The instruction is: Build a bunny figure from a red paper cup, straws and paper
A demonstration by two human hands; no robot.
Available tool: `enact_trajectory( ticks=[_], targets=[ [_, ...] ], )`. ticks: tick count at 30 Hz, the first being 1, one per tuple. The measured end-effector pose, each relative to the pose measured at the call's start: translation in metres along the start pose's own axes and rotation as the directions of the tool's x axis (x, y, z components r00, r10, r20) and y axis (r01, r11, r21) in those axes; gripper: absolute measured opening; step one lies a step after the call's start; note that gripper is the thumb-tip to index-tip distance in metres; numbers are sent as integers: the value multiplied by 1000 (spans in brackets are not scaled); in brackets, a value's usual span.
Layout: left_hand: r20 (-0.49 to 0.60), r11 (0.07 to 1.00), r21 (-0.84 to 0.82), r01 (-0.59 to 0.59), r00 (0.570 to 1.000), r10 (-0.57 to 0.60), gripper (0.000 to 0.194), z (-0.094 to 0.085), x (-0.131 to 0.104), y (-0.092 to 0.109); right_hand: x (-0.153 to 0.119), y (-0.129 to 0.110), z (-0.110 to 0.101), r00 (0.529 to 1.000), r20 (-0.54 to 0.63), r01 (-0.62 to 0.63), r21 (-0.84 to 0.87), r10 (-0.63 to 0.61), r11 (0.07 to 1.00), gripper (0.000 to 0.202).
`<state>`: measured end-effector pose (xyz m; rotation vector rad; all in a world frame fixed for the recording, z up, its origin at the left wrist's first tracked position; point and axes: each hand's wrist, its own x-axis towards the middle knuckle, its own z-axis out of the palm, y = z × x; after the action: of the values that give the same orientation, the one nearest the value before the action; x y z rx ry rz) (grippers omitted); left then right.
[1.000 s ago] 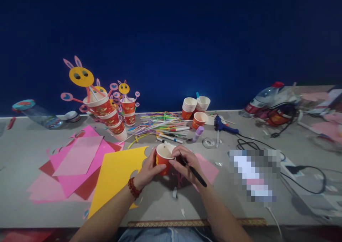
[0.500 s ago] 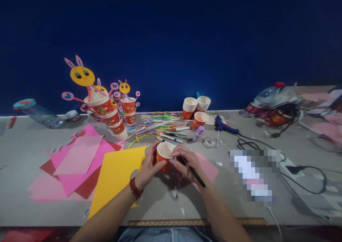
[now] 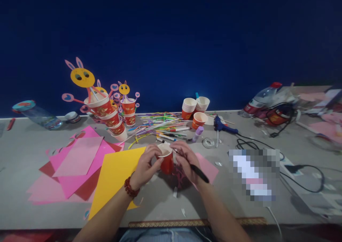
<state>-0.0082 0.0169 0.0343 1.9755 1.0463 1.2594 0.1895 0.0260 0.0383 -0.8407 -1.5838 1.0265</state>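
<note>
A red paper cup with a white rim is tilted slightly over the table. My left hand is closed round its left side, thumb on the front and fingers at the rim. My right hand grips a slim tool with a black handle. Its thin dark tip points at the right side of the cup near the rim; whether it touches or pierces the paper I cannot tell. Beneath the right hand lie curled pink-purple pipe cleaners, partly hidden. A red bead bracelet circles my left wrist.
Yellow card and pink sheets lie on the left. Behind stand decorated cups, pipe cleaners and stacked cups. A blue glue gun, cables and a bottle are on the right.
The cup has turned so that more of its plain red side shows, and my left hand has shifted round it. My right hand with the tool has moved slightly right.
</note>
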Motion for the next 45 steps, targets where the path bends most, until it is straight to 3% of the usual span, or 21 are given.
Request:
enact_trajectory(
  ticks=[3, 6, 9, 15, 21, 29, 34, 39, 42, 45],
  targets=[
    [-62, 994, -69, 88, 994, -92, 17, -2, 0, -1, -3, 1, 2, 977, -168, -99, 205, 134, 974, 25],
    [-70, 990, -62, 124, 989, -129, 19, -4, 0, 0, -6, 1, 4, 964, -253, -22, 239, 84, 971, 28],
    [-78, 991, -39, 131, 988, -133, 19, -5, 0, 1, -10, 0, 8, 974, -215, -9, 304, 78, 953, 35],
    [-77, 992, -16, 122, 989, -123, 19, -3, 1, -1, -15, 1, 22, 983, -3, -174, 266, 182, 948, 32],
    [-88, 993, 27, 111, 990, -108, 18, -3, 1, -3, -17, 3, 26, 987, 0, -157, 95, 158, 983, 18],
    [-92, 996, 32, 81, 993, -78, 19, -3, 1, -5, -20, 6, 27, 970, -3, -239, 158, 243, 958, 22],
    [-95, 997, 42, 60, 994, -55, 15, -4, 0, -6, -18, 6, 27, 980, -10, -195, 128, 198, 972, 21],
    [-82, 995, 99, 28, 996, -20, 13, -6, 0, -6, -11, -2, 15, 996, 86, -13, -184, 29, 983, 18],
    [-66, 980, 197, -8, 998, 21, 13, -7, 0, -4, -9, -4, 9, 987, 150, 93, -269, -54, 959, 15],
    [-67, 946, 315, -75, 993, 101, 9, -8, 0, -1, -11, -1, 14, 996, 88, -15, -184, 32, 983, 16]
  ],
)
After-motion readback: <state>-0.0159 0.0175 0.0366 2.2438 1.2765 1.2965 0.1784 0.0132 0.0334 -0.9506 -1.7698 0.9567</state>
